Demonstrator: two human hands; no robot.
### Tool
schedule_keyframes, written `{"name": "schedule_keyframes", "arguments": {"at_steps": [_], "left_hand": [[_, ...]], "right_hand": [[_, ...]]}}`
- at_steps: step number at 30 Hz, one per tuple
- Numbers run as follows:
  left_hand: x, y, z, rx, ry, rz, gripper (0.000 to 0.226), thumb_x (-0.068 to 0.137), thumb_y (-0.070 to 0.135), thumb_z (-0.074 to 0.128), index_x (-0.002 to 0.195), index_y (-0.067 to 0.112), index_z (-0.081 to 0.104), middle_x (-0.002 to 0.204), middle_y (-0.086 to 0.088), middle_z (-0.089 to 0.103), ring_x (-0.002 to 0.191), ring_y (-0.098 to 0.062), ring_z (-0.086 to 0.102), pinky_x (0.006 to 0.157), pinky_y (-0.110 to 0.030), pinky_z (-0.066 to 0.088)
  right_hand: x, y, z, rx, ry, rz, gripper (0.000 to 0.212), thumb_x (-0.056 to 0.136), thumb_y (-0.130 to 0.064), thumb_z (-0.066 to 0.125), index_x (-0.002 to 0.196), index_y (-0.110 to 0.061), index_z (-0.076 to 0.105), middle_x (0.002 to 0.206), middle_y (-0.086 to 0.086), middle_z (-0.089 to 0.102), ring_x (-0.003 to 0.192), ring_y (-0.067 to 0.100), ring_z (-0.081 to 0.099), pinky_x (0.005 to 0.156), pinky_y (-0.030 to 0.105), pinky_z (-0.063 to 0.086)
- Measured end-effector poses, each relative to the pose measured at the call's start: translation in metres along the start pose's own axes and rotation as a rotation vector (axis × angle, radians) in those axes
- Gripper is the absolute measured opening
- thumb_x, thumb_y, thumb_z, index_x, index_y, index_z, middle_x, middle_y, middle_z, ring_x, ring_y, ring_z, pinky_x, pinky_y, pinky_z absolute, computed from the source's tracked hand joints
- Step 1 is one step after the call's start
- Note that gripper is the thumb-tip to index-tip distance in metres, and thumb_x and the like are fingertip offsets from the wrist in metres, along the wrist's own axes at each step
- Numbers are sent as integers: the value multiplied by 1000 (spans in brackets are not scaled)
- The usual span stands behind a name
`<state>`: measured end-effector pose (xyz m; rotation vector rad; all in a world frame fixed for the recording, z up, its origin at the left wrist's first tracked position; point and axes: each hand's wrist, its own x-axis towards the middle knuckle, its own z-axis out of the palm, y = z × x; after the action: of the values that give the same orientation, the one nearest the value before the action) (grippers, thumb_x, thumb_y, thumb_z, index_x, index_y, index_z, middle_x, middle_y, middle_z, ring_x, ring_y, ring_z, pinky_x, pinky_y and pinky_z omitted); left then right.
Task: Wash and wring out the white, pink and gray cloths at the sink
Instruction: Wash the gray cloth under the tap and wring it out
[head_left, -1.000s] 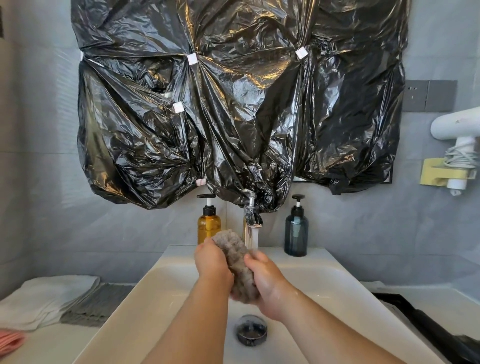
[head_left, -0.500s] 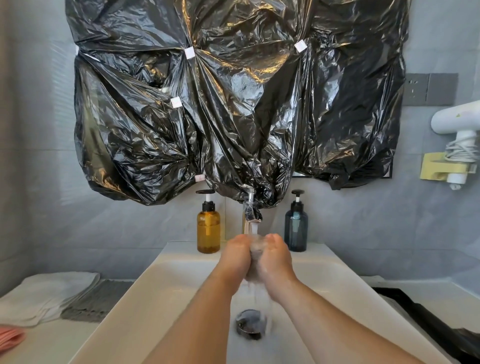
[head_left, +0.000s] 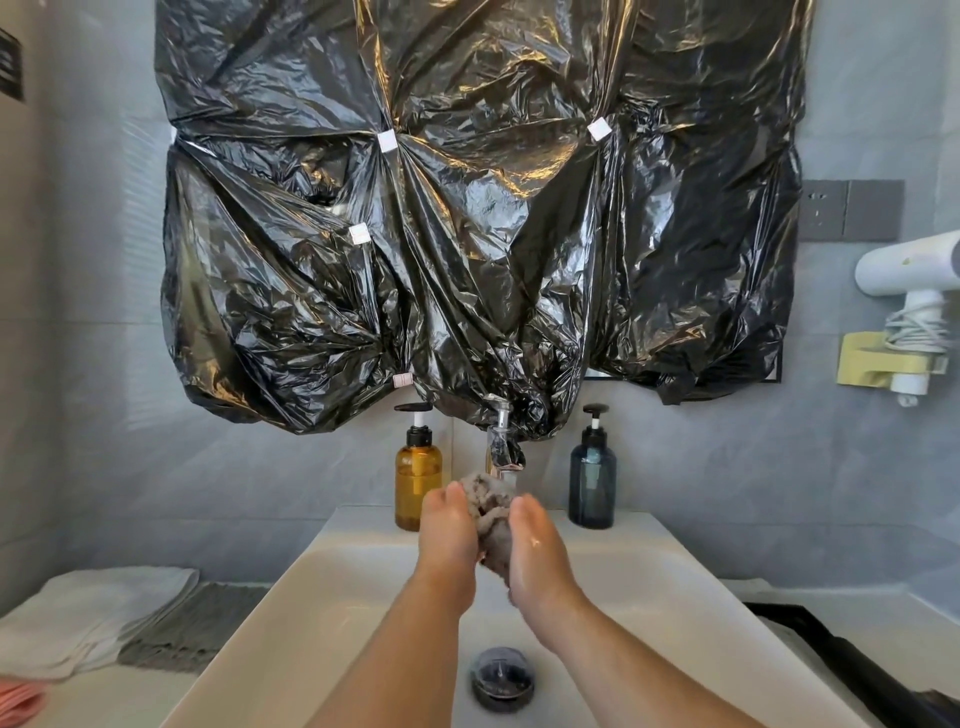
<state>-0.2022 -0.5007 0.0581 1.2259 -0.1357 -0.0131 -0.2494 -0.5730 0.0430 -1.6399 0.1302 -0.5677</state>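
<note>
- Your left hand (head_left: 448, 530) and right hand (head_left: 537, 551) both grip the bunched gray cloth (head_left: 488, 512), clamped between them, neither nearer.
- Its long axis runs from your palms up toward the tap (head_left: 501, 452), above the sink (head_left: 311, 566); I judge the wringing twist goes about that line.

2 bare forearms reach up from the bottom edge of the frame and converge at its lower centre. The left hand (head_left: 448, 535) and right hand (head_left: 537, 553) face each other, wet backs turned outward, fingers curled inward mostly out of sight, squeezing a crumpled gray fuzzy cloth (head_left: 488, 512) between them.
</note>
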Motion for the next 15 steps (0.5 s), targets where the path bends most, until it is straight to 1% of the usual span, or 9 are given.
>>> {"name": "schedule_keyframes", "arguments": {"at_steps": [2,5,7,10,11,12,13,14,15], "left_hand": [[0,-3,3,112,21,72,27,108,31,33,110,13,53,107,-18,62,102,-32,65,93,-53,55],[-3,-4,5,255,-1,144,32,108,33,34,103,10,56,105,-16,64,96,-29,64,89,-47,54],[-4,-6,6,308,-28,166,33,109,31,35,110,8,57,110,-13,62,97,-26,60,88,-42,52],[0,-13,10,435,-165,166,30,107,22,39,125,6,58,118,-10,62,110,-26,59,99,-38,47],[-12,-10,14,582,-194,112,27,105,20,43,125,10,58,119,-6,62,114,-24,57,101,-35,42],[-15,-16,12,930,-217,256,24,103,19,47,123,14,59,118,-4,62,113,-22,55,98,-32,39],[-16,-14,12,964,-235,282,20,102,20,50,121,15,59,115,-3,62,108,-21,56,93,-31,41],[-21,-9,19,702,-248,73,16,102,20,52,116,14,57,109,-6,62,99,-20,59,84,-29,46],[-18,-6,18,434,-306,-31,11,103,19,51,112,13,55,104,-9,63,89,-20,61,73,-28,51]], "right_hand": [[-2,-1,4,-65,50,-75,29,109,-37,30,102,-24,55,92,1,65,83,15,62,72,35,55],[1,-5,3,-139,134,-96,29,109,-36,33,101,-22,57,87,-2,64,80,14,62,69,33,52],[9,-5,1,-97,146,-15,33,106,-34,36,100,-20,65,91,1,70,86,18,66,70,33,53],[18,-1,-7,-64,185,84,34,106,-29,41,96,-14,69,91,4,72,89,23,68,69,30,50],[20,1,-11,-91,185,112,33,106,-28,41,97,-12,68,94,5,71,90,25,67,72,32,52],[24,5,-16,-107,182,136,32,106,-27,41,98,-9,66,97,6,70,89,26,65,76,38,55],[28,8,-19,-111,190,171,32,106,-27,42,100,-6,66,99,9,69,86,26,63,77,42,56],[31,9,-23,-67,220,231,35,105,-29,43,102,-3,66,98,13,69,79,26,61,70,42,55],[32,8,-27,1,255,295,38,106,-33,41,103,-5,67,97,16,70,74,26,59,60,38,50]]}}
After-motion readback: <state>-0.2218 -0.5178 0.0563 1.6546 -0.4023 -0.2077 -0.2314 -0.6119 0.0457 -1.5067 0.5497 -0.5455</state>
